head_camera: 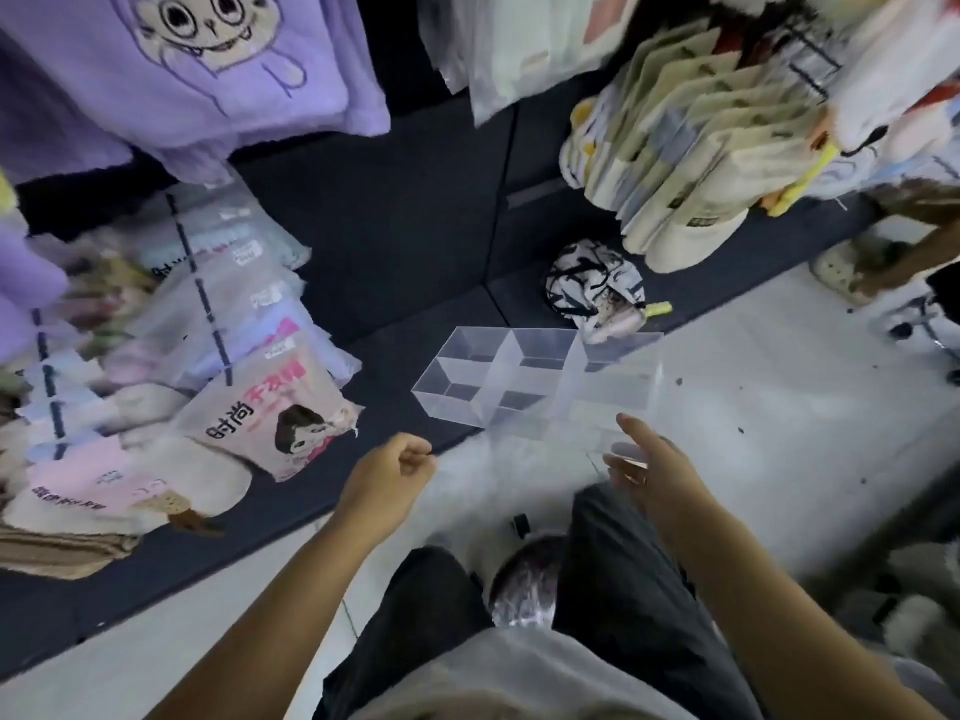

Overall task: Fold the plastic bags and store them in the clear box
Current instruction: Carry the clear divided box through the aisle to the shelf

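A clear box [453,403] with several compartments stands on the edge of a dark low platform, just ahead of my hands. A thin, see-through plastic bag [519,475] is stretched between both hands and hangs in front of the box's right part, hazing it. My left hand [392,483] is closed in a pinch on the bag's left corner. My right hand [641,467] holds the bag's right edge between thumb and fingers, near the box's near-right corner.
Packaged goods [270,423] lie piled on the dark platform [395,241] at left. Purple plush clothing [171,70] hangs above them, and hanging packs [691,148] at upper right. A black-and-white bag [592,288] sits behind the box. Another person's slippered foot [844,270] stands at far right.
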